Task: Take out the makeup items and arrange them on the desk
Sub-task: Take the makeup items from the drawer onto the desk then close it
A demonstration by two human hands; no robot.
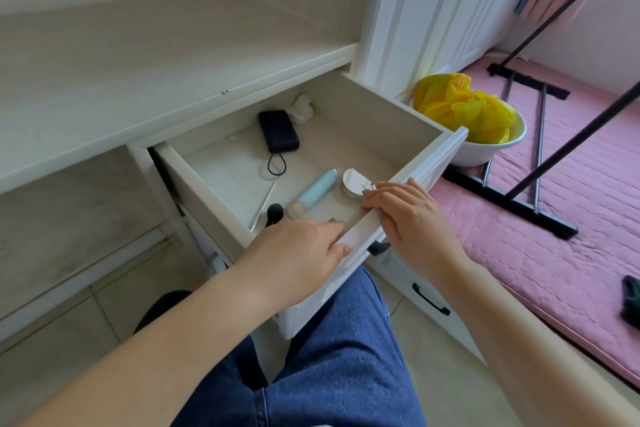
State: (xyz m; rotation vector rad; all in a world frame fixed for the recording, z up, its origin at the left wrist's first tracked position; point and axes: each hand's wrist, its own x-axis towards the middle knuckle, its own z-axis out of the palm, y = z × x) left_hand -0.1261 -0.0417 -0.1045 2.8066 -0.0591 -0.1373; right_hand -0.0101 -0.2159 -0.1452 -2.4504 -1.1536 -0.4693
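Observation:
A white drawer (pixel 381 107) stands pulled out under the pale desk top (pixel 138 73). Inside lie a pale blue tube (pixel 317 189), a round white compact (pixel 355 184), a thin white stick (pixel 265 201), a small black item (pixel 274 213) and a small tan item (pixel 331 220) at the front. My left hand (pixel 298 253) reaches over the drawer's front corner, fingers stretched out to the tan item. My right hand (pixel 412 215) rests on the front rim, its fingertips beside the compact. Neither hand has lifted anything.
A black power bank (pixel 278 130) with a loop cord and a crumpled white tissue (pixel 303 109) lie at the drawer's back. To the right are a white basin (pixel 485 152) holding a yellow bag, a pink mat (pixel 554 236) and a black rack (pixel 512 201). My knees sit below the drawer.

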